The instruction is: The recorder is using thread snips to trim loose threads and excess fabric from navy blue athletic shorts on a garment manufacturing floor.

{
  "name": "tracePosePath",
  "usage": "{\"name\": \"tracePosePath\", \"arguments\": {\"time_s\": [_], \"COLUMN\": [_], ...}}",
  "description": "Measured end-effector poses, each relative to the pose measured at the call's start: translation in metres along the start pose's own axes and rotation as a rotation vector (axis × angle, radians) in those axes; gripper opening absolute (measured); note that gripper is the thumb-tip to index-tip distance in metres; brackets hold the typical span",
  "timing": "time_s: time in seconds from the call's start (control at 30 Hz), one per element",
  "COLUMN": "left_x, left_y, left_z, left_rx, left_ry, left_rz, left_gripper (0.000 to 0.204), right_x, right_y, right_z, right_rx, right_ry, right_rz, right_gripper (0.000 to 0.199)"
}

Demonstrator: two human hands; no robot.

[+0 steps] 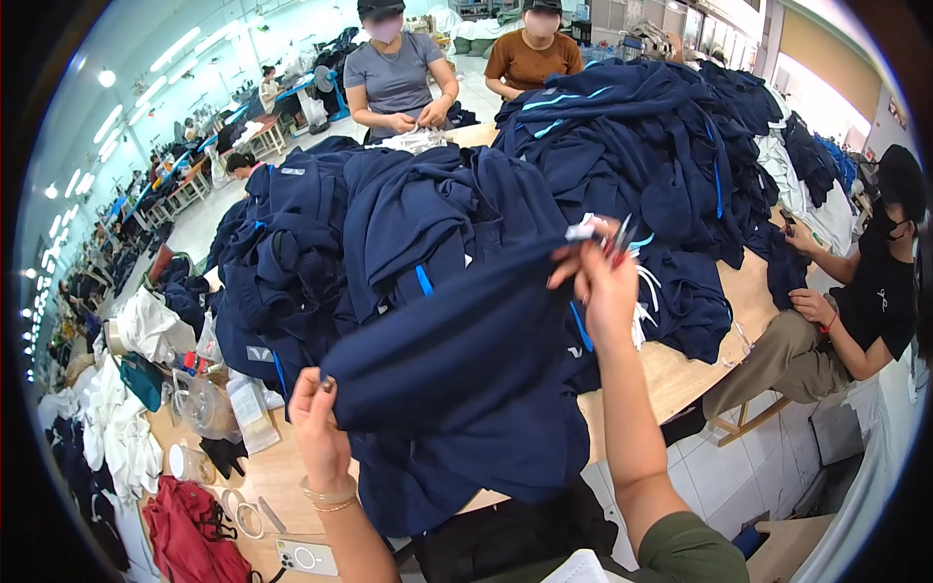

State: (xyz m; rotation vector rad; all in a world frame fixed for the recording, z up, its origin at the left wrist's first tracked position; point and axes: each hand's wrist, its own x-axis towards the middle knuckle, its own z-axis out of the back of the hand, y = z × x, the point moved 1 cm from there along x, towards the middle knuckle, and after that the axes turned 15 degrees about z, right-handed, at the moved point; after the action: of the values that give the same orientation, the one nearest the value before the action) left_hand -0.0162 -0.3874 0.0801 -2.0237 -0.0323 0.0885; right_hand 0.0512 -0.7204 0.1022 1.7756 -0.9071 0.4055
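Note:
A navy blue garment [452, 340] is stretched across in front of me, and its lower part hangs over the table's near edge. My left hand [319, 428] is closed on its left edge, thumb on top. Farther off and higher, my right hand [604, 282] is closed round small thread snips [623, 238] with red on the handle, blades pointing up. The garment's far end, with a white patch [580, 232], lies against the fingers of my right hand. That area is slightly blurred, so I cannot tell how firmly they grip the cloth.
Navy garment heaps [641, 146] cover much of the wooden table [671, 374]. At left are a plastic bag [204, 408], a tape roll [249, 520], a phone [306, 557] and a red bag [194, 534]. Two people stand across; a seated person [865, 301] handles navy cloth at right.

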Motion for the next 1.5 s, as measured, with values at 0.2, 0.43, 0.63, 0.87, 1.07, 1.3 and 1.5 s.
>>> {"name": "tracePosePath", "arguments": {"time_s": [0.2,0.43,0.63,0.87,1.07,1.3,1.5], "left_x": [-0.01,-0.062,0.067,0.062,0.092,0.093,-0.006], "left_y": [-0.067,-0.1,-0.075,0.058,0.152,0.122,0.106], "left_z": [-0.027,-0.043,-0.075,-0.044,-0.056,-0.032,0.031], "left_rx": [0.088,0.084,0.154,1.201,1.571,1.24,1.213], "left_ry": [0.125,0.134,-0.058,-0.034,-0.108,0.122,0.028], "left_rz": [-0.324,-0.45,-0.377,-0.61,-0.464,-0.431,-0.278], "left_gripper": [0.033,0.036,0.012,0.062,0.072,0.058,0.047], "right_x": [0.092,0.095,0.16,-0.013,-0.093,-0.057,-0.09], "right_y": [0.079,0.153,0.017,-0.013,-0.127,-0.102,-0.007], "right_z": [-0.037,-0.06,-0.069,-0.049,-0.002,0.018,0.109], "right_rx": [0.028,0.239,-0.141,-0.591,-1.021,-0.574,-0.594], "right_ry": [-0.004,0.025,0.093,0.527,0.603,0.657,0.159], "right_rz": [0.498,0.844,0.365,0.212,0.31,0.068,-0.173], "right_gripper": [0.014,0.018,0.025,0.049,0.051,0.041,0.026]}}
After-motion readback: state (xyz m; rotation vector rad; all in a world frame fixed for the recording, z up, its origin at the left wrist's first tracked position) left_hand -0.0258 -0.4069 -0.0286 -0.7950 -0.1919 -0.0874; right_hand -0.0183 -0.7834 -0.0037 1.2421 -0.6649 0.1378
